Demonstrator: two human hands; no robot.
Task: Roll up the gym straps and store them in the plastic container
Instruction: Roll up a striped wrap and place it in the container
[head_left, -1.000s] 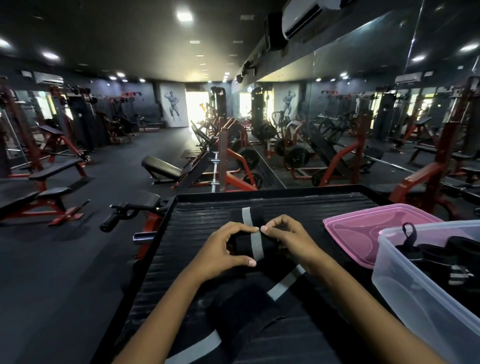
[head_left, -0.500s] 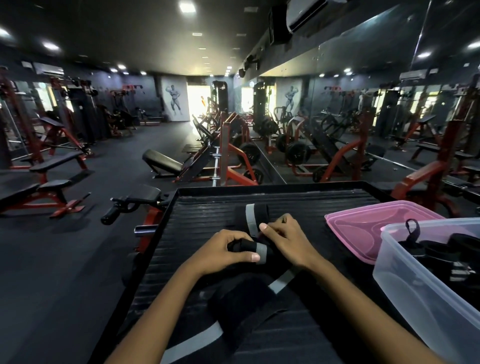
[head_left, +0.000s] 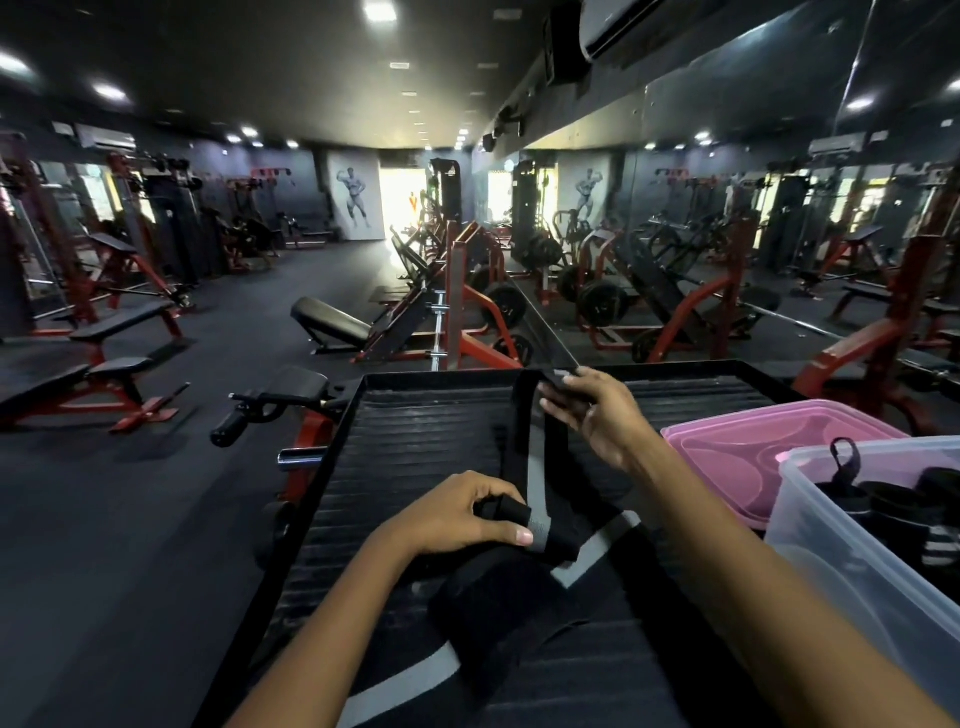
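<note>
A black gym strap with a grey stripe (head_left: 535, 467) runs across the black ribbed platform (head_left: 415, 441). My left hand (head_left: 462, 514) grips its rolled part near the middle of the platform. My right hand (head_left: 597, 415) pinches the strap's free end and holds it stretched out toward the platform's far edge. More of the black and grey strap (head_left: 493, 613) lies loose on the platform close to me. The clear plastic container (head_left: 831, 545) stands at the right with several rolled black straps (head_left: 909, 499) inside.
A pink lid (head_left: 753, 441) lies upside down behind the container at the platform's right side. Red and black benches (head_left: 104, 374) and weight machines (head_left: 467, 312) fill the gym floor ahead, and a wall mirror runs along the right.
My right hand has left the roll and pulled the strap's free end away toward the far edge, stretching it straight. My left hand stays gripping the roll.
</note>
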